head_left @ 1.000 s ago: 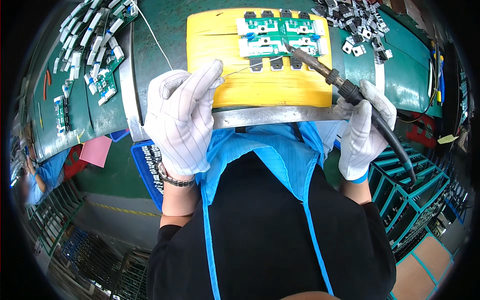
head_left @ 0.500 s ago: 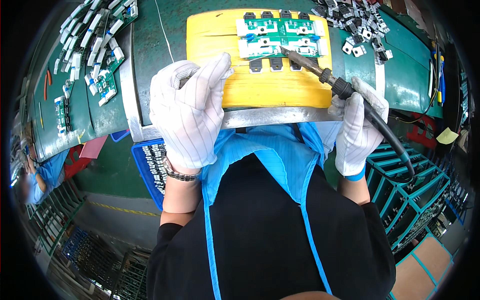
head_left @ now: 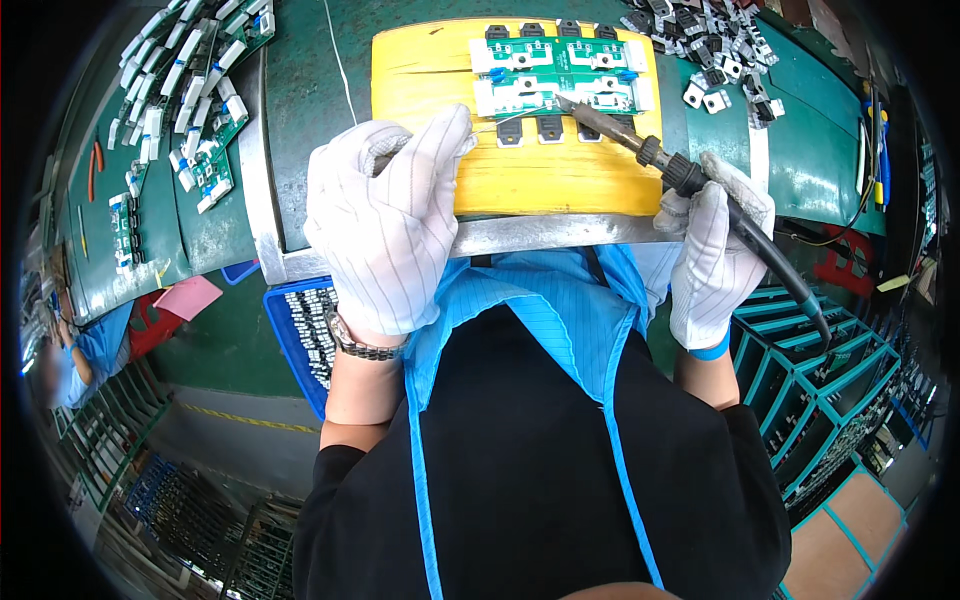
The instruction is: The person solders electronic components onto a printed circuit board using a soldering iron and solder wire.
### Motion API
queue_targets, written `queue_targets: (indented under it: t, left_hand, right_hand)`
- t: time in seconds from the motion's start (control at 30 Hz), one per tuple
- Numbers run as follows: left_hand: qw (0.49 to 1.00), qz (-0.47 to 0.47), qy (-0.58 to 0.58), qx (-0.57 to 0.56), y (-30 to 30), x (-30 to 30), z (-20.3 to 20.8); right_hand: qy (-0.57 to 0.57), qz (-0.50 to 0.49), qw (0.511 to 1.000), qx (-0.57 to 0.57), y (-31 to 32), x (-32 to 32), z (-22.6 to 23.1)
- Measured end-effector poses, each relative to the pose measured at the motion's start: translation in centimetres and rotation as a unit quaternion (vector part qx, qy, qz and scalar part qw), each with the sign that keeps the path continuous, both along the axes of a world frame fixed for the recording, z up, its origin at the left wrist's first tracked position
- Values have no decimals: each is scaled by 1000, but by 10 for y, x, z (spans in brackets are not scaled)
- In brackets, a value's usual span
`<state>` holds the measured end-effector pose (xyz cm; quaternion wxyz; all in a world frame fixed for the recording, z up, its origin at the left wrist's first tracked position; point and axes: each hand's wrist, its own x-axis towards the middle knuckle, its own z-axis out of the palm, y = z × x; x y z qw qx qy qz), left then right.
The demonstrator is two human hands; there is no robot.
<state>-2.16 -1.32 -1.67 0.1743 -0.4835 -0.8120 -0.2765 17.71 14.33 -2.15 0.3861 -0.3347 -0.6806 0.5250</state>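
- Soldering iron (head_left: 684,174) was held in the right hand's (head_left: 715,255) closed fingers.
- Thin wire (head_left: 513,118) was pinched by the left hand (head_left: 385,225).
- Green board (head_left: 560,72) was laid on the yellow block (head_left: 560,187).
- Board scorching was judged possible from overlong iron contact.

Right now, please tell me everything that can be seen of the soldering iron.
The soldering iron has a brownish metal-looking shaft, a ribbed black collar and a black handle ending in a teal band. It slants, with its tip up-left at the lower part of the green circuit board; whether they touch is unclear. The gloved right hand holds it.
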Motion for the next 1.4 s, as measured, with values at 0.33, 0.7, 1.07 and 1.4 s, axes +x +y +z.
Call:
queue_targets:
  t: [0.33, 0.7, 1.07, 1.4]
  left_hand:
    - [996, -14, -22, 85, -2, -1, 2]
    - [998, 0, -21, 58, -8, -2, -6]
    - [998, -21, -14, 49, -1, -2, -1]
    - [997, -18, -8, 79, -3, -3, -2]
  right_hand:
    - [28, -14, 999, -10, -3, -1, 4]
    - [10, 1, 1000, 20, -3, 0, -5]
    - [29, -6, 999, 28, -2, -6, -3]
    - [49, -22, 998, -16, -3, -4, 0]
